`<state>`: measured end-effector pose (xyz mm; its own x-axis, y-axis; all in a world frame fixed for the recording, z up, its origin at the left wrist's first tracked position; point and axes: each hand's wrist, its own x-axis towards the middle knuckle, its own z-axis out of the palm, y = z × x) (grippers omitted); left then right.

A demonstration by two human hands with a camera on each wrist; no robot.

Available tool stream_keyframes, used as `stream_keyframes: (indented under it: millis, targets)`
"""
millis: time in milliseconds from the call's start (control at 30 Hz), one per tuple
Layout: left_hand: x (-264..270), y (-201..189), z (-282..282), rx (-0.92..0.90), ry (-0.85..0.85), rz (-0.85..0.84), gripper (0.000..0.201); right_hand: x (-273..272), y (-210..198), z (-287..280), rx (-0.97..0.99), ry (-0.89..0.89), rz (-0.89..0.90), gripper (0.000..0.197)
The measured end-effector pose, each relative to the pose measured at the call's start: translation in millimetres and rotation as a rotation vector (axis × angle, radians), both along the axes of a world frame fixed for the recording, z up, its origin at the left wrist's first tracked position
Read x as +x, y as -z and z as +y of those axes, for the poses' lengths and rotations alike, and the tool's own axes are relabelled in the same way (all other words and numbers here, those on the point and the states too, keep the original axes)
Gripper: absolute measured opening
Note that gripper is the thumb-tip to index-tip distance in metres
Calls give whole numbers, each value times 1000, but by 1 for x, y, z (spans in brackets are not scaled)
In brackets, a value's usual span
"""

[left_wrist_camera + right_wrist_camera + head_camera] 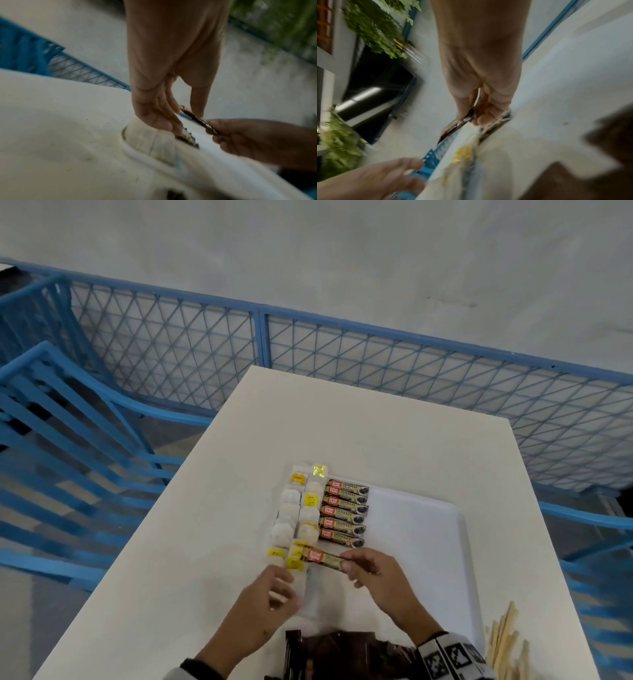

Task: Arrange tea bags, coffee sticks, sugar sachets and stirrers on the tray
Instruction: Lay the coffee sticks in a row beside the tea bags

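Observation:
A white tray [428, 542] lies on the white table [205, 542]. Two columns of tea bags [298, 508] with yellow tags fill its left side. Beside them lies a row of several coffee sticks [344, 511]. My right hand [349, 565] pinches one more coffee stick [323, 558] by its end, just in front of that row and above the nearest tea bags. The right wrist view shows the same stick [453, 127] between thumb and fingers. My left hand [281, 590] hovers at the tray's front left corner, fingers loosely bent and holding nothing; in the left wrist view the left hand [187, 122] points down near the tea bags [150, 138].
A heap of dark brown packets [342, 652] lies at the table's near edge. Wooden stirrers [507, 642] are piled at the front right. The tray's right half [421, 525] holds nothing. Blue chairs [68, 440] stand on the left, a blue mesh fence [376, 354] behind.

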<state>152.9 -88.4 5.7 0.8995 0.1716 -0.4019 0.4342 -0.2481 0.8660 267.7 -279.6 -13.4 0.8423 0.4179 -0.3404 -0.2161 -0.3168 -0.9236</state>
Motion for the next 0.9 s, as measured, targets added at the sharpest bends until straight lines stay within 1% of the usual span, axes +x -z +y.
stream_keyframes:
  millis: [100,200,267,333,433,600,667,733,800,833,867,900]
  targets:
    - [-14,14,1,120,224,64,25,11,16,-13,-91,113,-14,19]
    - [-22,21,-2,225,423,68,33,21,25,-17,-173,120,-16,16]
    - [-25,26,-3,265,490,39,42,26,29,-13,-228,105,-23,11]
    - [-26,31,-3,305,510,10,46,29,32,-6,-267,126,-50,13]
    - [-28,37,-4,358,495,-11,43,30,33,4,-291,185,-75,23]
    - [-31,45,-2,415,490,-30,36,30,34,10,-347,196,-119,27]
    - [-32,49,0,425,471,-39,33,29,31,9,-374,201,-163,28]
    - [-34,51,2,437,456,-53,32,25,24,10,-433,183,-248,29]
    - [-35,52,2,444,456,-57,27,16,14,10,-474,126,-361,23]
    - [-35,51,2,438,454,-62,24,9,8,10,-470,70,-417,18]
    - [-36,50,3,428,445,-71,22,0,3,11,-456,-18,-462,13]
    - [-36,49,4,418,428,-78,22,-9,-3,11,-439,-143,-490,10]
